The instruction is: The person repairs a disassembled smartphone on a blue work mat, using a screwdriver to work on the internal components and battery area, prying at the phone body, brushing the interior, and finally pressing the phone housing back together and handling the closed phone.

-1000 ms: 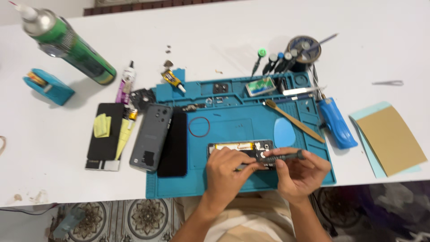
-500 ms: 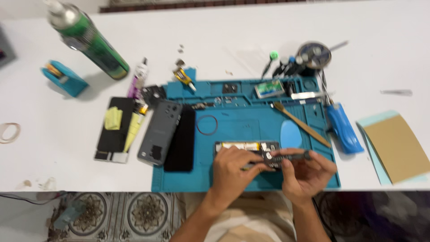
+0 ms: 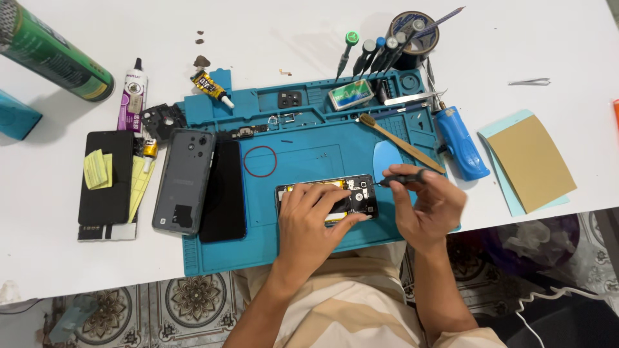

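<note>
An opened phone [image 3: 351, 193] with its insides showing lies on the blue work mat [image 3: 303, 148], near the front edge. My left hand [image 3: 313, 216] lies flat across it and holds it down. My right hand [image 3: 429, 206] grips a small black screwdriver [image 3: 403, 178] whose tip points at the phone's right end.
A grey back cover [image 3: 183, 180] and a dark screen panel [image 3: 222, 191] lie at the mat's left. A black phone with yellow notes [image 3: 106, 177], glue tubes [image 3: 132, 95], a green can [image 3: 51, 55], a screwdriver rack [image 3: 380, 55], a blue tool [image 3: 459, 143], a brush [image 3: 400, 143], tweezers [image 3: 529, 82] and a brown pad [image 3: 532, 161] surround it.
The view has shifted closer over the table. My right hand has moved a little to the right of the phone while the left hand stays pressed on it.
</note>
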{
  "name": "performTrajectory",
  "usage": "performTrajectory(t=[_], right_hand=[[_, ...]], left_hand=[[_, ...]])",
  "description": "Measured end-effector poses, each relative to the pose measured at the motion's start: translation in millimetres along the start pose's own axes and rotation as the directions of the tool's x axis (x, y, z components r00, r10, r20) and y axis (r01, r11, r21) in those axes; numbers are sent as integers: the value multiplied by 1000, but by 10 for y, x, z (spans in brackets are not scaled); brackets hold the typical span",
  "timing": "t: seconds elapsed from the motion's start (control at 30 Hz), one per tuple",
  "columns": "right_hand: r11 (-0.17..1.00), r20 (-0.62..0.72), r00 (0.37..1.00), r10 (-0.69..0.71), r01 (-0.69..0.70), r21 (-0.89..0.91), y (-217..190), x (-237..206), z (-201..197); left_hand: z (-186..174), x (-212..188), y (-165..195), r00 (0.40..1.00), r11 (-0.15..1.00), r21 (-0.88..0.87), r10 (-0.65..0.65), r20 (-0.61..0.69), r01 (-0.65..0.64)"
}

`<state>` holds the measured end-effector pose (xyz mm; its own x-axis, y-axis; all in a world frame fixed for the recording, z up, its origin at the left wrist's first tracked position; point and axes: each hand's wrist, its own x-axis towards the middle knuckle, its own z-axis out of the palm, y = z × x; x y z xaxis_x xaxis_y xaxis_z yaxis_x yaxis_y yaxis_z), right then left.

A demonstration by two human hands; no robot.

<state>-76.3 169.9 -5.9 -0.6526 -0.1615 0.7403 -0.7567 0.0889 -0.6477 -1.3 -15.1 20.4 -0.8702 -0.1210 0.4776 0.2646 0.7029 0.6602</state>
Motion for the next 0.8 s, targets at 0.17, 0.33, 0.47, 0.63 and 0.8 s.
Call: performTrajectory(t=[0.17, 0.33, 0.47, 0.63, 0.8], right_hand=[[999, 10, 1000, -3, 4, -42, 99, -17, 19], [999, -10, 1000, 3, -3, -35, 109, -60, 16], [998, -2, 1000, -26, 26, -56, 96, -96, 10], [998, 43, 999, -29, 31, -58, 68, -114, 5], [997, 46, 999, -27, 30, -76, 58, -85, 6]], left_hand=[[9, 10, 1, 1000, 998, 56, 13, 20, -14], [10, 17, -4, 999, 997, 70, 14, 45, -17], [11, 3, -6, 999, 997, 73, 13, 49, -17], [14, 1, -17, 999, 997, 75, 9, 51, -13], [13, -5, -22, 998, 997, 72, 5, 58, -10]])
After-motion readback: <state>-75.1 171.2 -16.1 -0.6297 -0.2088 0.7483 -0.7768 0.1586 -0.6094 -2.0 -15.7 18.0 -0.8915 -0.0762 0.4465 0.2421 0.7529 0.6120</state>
